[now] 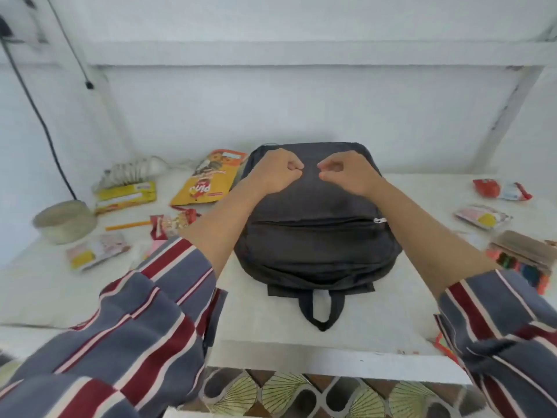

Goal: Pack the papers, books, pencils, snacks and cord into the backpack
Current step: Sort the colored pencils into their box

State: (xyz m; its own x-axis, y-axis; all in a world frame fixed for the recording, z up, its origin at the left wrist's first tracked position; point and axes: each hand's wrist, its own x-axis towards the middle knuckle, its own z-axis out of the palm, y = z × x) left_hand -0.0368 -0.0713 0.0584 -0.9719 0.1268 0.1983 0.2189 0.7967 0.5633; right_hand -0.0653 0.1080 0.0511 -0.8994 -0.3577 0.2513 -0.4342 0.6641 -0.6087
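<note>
Backpack [316, 236] lies flat, left hand [277, 173] and right hand [346, 173] curling fingers atop it; cannot tell whether they pinch anything.

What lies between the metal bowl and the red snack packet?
An orange pencil lies flat on the table there, shown in the head view.

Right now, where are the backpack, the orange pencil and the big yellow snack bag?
backpack [313, 245]: head view, front pocket fabric.
orange pencil [128, 225]: head view, middle of shaft.
yellow snack bag [208, 181]: head view, printed front.
</note>
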